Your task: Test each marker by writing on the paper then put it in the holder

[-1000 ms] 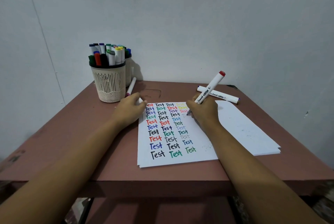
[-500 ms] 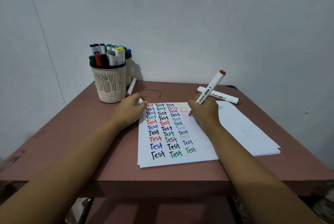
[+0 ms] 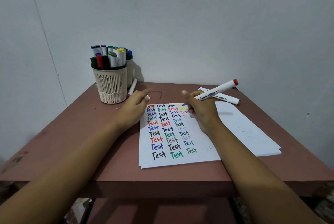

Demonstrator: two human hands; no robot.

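White-bodied marker (image 3: pixel 217 90), red end cap, gripped in right hand (image 3: pixel 202 113), tip at top of paper (image 3: pixel 235 129) by fourth column. Left hand (image 3: pixel 133 110) at paper's top-left corner, blurry, can't tell if fingers hold anything. Holder (image 3: pixel 111 86) packed, sheet mostly filled with "Test". Left to do, I'd guess: this one, couple of loose markers (image 3: pixel 229 98) behind it, pink-tipped one (image 3: pixel 132 86) beside holder.

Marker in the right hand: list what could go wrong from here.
The bare tip of the marker hangs over written rows on the paper; the right hand could streak them.
The holder looks crammed; pushing another in might tip it.
Loose markers lie near the edge of the table and might roll off.
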